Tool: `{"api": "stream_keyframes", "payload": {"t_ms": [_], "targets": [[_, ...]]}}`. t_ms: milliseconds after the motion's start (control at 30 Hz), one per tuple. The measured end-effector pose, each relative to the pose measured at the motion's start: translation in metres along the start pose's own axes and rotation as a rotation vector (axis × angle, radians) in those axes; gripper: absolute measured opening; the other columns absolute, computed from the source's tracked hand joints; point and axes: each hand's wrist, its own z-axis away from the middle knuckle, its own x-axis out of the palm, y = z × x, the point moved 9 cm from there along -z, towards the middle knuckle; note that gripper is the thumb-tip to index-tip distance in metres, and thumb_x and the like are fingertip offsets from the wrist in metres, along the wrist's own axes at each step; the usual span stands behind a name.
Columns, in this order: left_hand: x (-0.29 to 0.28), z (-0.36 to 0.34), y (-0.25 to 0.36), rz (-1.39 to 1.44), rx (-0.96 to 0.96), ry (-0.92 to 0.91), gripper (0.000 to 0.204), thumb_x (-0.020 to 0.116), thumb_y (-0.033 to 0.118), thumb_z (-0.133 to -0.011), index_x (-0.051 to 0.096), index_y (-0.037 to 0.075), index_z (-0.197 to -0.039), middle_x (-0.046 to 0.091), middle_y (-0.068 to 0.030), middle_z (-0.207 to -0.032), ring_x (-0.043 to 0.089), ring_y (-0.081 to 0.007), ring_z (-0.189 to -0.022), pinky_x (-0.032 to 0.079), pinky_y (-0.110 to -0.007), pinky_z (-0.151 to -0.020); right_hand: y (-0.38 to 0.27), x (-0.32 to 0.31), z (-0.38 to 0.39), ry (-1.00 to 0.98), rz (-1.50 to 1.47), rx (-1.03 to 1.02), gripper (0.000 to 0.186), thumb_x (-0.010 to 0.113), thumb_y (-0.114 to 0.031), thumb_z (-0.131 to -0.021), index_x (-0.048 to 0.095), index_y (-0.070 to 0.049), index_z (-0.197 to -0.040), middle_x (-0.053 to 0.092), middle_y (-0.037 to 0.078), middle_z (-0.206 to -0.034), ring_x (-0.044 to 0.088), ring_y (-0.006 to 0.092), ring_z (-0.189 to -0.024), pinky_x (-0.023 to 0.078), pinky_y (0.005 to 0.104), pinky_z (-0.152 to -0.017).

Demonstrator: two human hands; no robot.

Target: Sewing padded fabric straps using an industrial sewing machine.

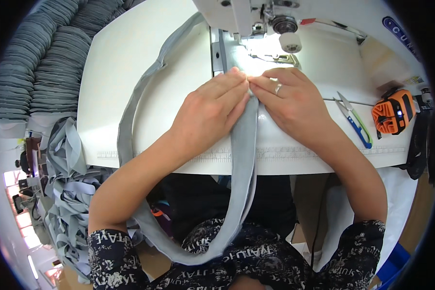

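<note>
A long grey fabric strip [244,140] runs from under my hands over the table's front edge, hangs in a loop across my lap and comes back up along the left of the table to the sewing machine [266,29]. My left hand [210,108] lies on the strip, its fingers together and pressing the cloth just in front of the lit needle area. Against those fingertips, my right hand [290,96], with a ring on one finger, pinches the strip's edge. The cloth right under the fingertips is hidden.
Thread snips [354,121] with blue and green handles lie right of my right hand, beside an orange and black device [394,112]. A ruler scale [295,151] runs along the white table's [106,96] front. Stacked grey fabric pieces [58,67] and a loose heap [72,203] stand at the left.
</note>
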Motion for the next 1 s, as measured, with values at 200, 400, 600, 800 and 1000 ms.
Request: {"api": "stream_keyframes", "payload": {"t_ms": [200, 400, 600, 800, 1000], "targets": [[0.003, -0.008, -0.018, 0.016, 0.024, 0.019, 0.016, 0.063, 0.012, -0.088, 0.067, 0.002, -0.100, 0.067, -0.0114, -0.103, 0.064, -0.0276, -0.106, 0.055, -0.035, -0.086, 0.011, 0.005, -0.007, 0.026, 0.047, 0.106, 0.014, 0.062, -0.006, -0.080, 0.066, -0.004, -0.093, 0.066, 0.005, -0.097, 0.061, 0.0225, -0.096, 0.048, 0.0358, -0.082], [0.010, -0.014, -0.019, -0.007, -0.004, -0.026, 0.020, 0.065, 0.010, -0.089, 0.068, 0.002, -0.106, 0.067, -0.0131, -0.113, 0.062, -0.0281, -0.113, 0.054, -0.036, -0.091, 0.017, 0.006, -0.005, -0.016, 0.012, 0.143, 0.016, 0.064, -0.008, -0.078, 0.066, -0.006, -0.093, 0.062, 0.006, -0.090, 0.060, 0.0236, -0.088, 0.048, 0.0373, -0.080], [0.013, -0.011, -0.027, 0.019, -0.040, 0.005, 0.017, 0.059, 0.015, -0.092, 0.063, 0.001, -0.101, 0.065, -0.0127, -0.108, 0.060, -0.0289, -0.115, 0.053, -0.039, -0.090, 0.019, 0.005, -0.007, -0.014, 0.022, 0.166, 0.014, 0.064, -0.008, -0.077, 0.065, -0.006, -0.091, 0.062, 0.007, -0.090, 0.060, 0.0242, -0.087, 0.048, 0.0376, -0.080], [0.009, -0.009, -0.035, 0.107, -0.191, 0.018, 0.023, 0.064, 0.013, -0.090, 0.066, 0.003, -0.110, 0.067, -0.0115, -0.114, 0.062, -0.0276, -0.113, 0.054, -0.036, -0.088, 0.021, 0.004, -0.006, 0.022, 0.028, 0.172, 0.015, 0.064, -0.008, -0.077, 0.066, -0.005, -0.092, 0.062, 0.008, -0.087, 0.060, 0.0249, -0.084, 0.049, 0.0375, -0.076], [0.004, -0.006, -0.033, 0.129, -0.099, 0.102, 0.018, 0.065, 0.012, -0.089, 0.069, 0.004, -0.104, 0.068, -0.0099, -0.113, 0.062, -0.0268, -0.112, 0.049, -0.038, -0.094, 0.049, 0.008, 0.001, 0.045, -0.167, 0.361, 0.019, 0.064, -0.010, -0.082, 0.069, -0.008, -0.100, 0.059, 0.009, -0.079, 0.059, 0.0247, -0.075, 0.050, 0.0364, -0.063]]}}
